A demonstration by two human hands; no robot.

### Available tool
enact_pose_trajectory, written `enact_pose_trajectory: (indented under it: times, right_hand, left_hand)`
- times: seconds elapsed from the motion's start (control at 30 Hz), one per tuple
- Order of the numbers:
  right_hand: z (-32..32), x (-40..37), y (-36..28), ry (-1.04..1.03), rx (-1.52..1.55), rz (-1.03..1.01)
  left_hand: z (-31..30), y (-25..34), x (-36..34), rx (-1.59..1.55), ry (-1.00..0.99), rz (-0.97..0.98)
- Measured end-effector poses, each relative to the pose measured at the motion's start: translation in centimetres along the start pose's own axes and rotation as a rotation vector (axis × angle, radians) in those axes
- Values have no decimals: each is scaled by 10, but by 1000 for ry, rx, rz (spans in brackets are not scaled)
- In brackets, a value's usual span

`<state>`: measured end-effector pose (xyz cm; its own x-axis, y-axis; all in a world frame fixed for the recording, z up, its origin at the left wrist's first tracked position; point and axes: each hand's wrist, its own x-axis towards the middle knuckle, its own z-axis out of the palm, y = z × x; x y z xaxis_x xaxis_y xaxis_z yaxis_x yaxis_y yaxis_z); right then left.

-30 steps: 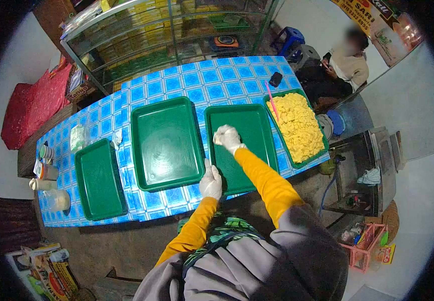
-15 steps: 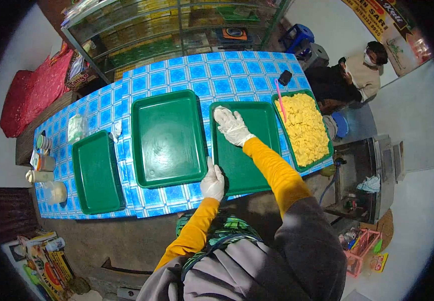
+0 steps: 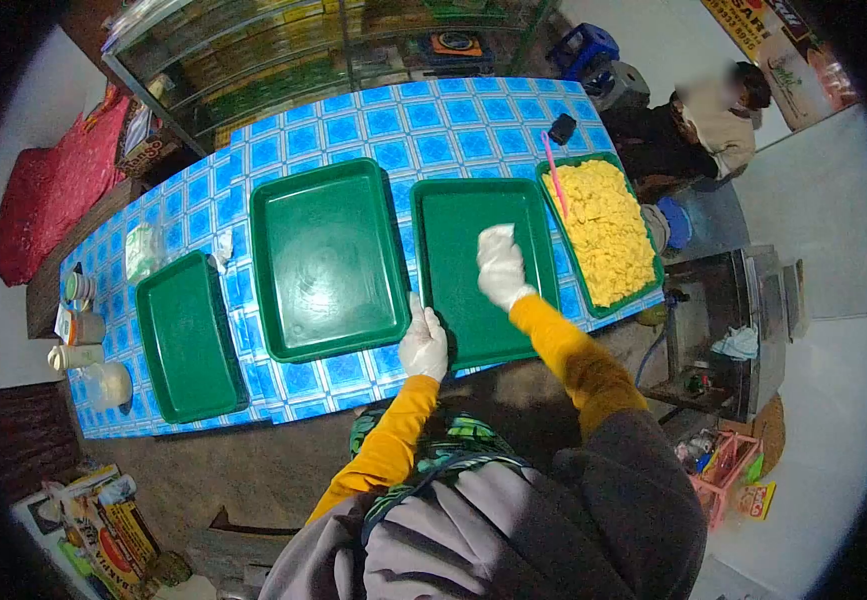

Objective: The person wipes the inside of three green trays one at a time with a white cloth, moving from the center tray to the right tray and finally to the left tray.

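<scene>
My right hand point(image 3: 505, 278), in a white glove, is closed on a white wipe point(image 3: 496, 236), which may be tissue or cloth. It is over the inside of a green tray point(image 3: 458, 325). At that tray's left rim, near the front corner, my gloved left hand point(image 3: 423, 345) grips the edge. Just left lies a larger-looking green tray point(image 3: 328, 260) with a shiny bare bottom. To the right, another green tray point(image 3: 578, 285) is heaped with yellow crumbly dough or filling point(image 3: 608, 235), and a pink-handled tool point(image 3: 554, 172) leans on its corner.
A further green tray point(image 3: 191, 340) lies at the left on the blue checked tablecloth point(image 3: 298, 395). Jars point(image 3: 108, 385) and a plastic packet point(image 3: 143, 252) stand beyond it. A small black object point(image 3: 562, 127) sits at the far right. A person point(image 3: 713, 125) sits beyond the table.
My right hand has moved from the tray's far left corner toward its middle right, nearer me, with the white wipe. My left hand stays at the rim. The view has shifted slightly.
</scene>
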<state>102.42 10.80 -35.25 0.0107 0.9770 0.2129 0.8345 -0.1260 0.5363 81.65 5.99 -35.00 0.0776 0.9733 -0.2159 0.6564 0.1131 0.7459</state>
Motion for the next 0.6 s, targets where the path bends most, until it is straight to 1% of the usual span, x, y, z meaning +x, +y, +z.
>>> enact_pose_trajectory:
  times: [0.03, 0.07, 0.1, 0.13, 0.17, 0.23, 0.3, 0.37, 0.4, 0.47, 0.5, 0.53, 0.57, 0.6]
  right_hand:
    - [9, -22, -21, 8, 51, 41]
    - [-6, -33, -25, 150, 149, -67]
    - [-28, -46, -33, 106, 149, -163]
    - [-6, -67, -57, 64, 191, -168]
    - [-27, -71, -54, 109, 520, -162]
    - [-37, -57, -29, -235, 726, -179]
    - [-24, -34, 1, -183, 865, 163]
    - [36, -4, 16, -186, 1199, 666]
    - [45, -3, 7, -180, 1200, 669]
    - [44, 9, -19, 66, 830, 245]
    - [21, 5, -41, 108, 880, 119]
    - [-6, -1, -62, 6, 942, -6]
    - [-11, -13, -91, -22, 896, -32]
    - [-16, -13, -85, -5, 881, -43]
  left_hand:
    - [2, 3, -1, -16, -8, -16]
    - [2, 1, -1, 2, 29, 56]
    - [3, 3, -1, -5, 25, 64]
    - [2, 4, -2, -6, 22, 64]
    - [0, 4, -1, -2, 22, 64]
    - [2, -2, 1, 13, 21, 81]
    - [0, 0, 1, 19, -3, 85]
    - [-5, 2, -3, 37, -20, 68]
    - [-6, 5, -1, 46, -39, 59]
    - [-1, 1, 2, 36, -23, 64]
    - [2, -1, 2, 21, -12, 58]
    - [3, -1, 0, -3, 12, 81]
    - [5, -6, 1, 8, 47, 134]
    - [3, -3, -1, 19, 17, 92]
